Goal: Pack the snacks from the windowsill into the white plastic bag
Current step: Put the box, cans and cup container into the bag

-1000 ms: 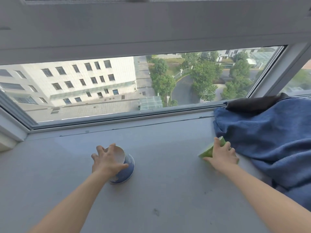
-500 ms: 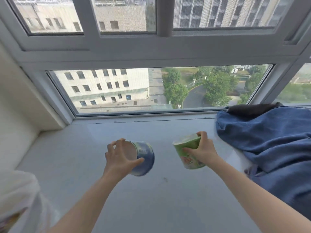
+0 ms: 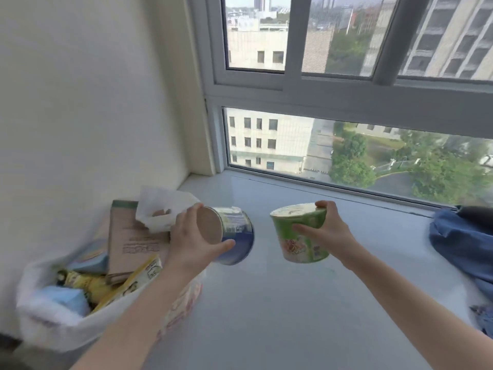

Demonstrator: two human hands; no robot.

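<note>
My left hand grips a blue noodle cup tipped on its side, its tan bottom facing me, held above the windowsill just right of the white plastic bag. My right hand holds a green noodle cup upright by its top rim and side, a little right of the blue one. The bag stands open at the left against the wall, with a brown box, yellow packets and a pale blue pack inside it.
A white wall runs along the left behind the bag. The window frame borders the far edge of the sill. A blue cloth with a dark piece on it is heaped at the right end.
Both hands have lifted their cups off the sill and carried them left. The view swung left, so the open bag with its contents now shows beside my left hand.
</note>
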